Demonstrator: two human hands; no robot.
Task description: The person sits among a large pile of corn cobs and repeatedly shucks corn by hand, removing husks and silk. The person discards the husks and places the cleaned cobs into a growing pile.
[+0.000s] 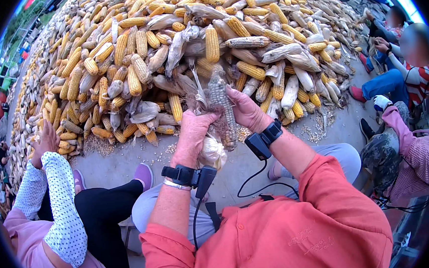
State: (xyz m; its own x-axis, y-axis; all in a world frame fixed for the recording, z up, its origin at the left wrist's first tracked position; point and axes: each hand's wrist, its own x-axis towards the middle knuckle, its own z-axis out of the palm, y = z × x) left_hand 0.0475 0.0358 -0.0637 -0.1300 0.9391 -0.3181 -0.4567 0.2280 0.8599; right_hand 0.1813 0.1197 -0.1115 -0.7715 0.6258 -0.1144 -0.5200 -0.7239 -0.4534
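Observation:
A pale greyish corn cob (221, 99) stands nearly upright between my hands, its kernels largely bared. My right hand (248, 108) touches its right side, the thumb near the upper part. My left hand (198, 131) grips the peeled-back husk (212, 153) and brown silk (219, 124) at the cob's left; the pale husk bunch hangs below that hand. Part of the left fingers is hidden behind the husk. Just beyond both hands rises a large heap of corn cobs (141, 43), some yellow and bare, others still in dry husks.
Loose kernels (100, 146) lie on the concrete floor (125, 156) along the heap's edge. Close at my left sits a person in dotted sleeves (63, 206). Several people sit at the right, one in a checked top (416, 171). Cables (241, 192) hang from my wrist devices.

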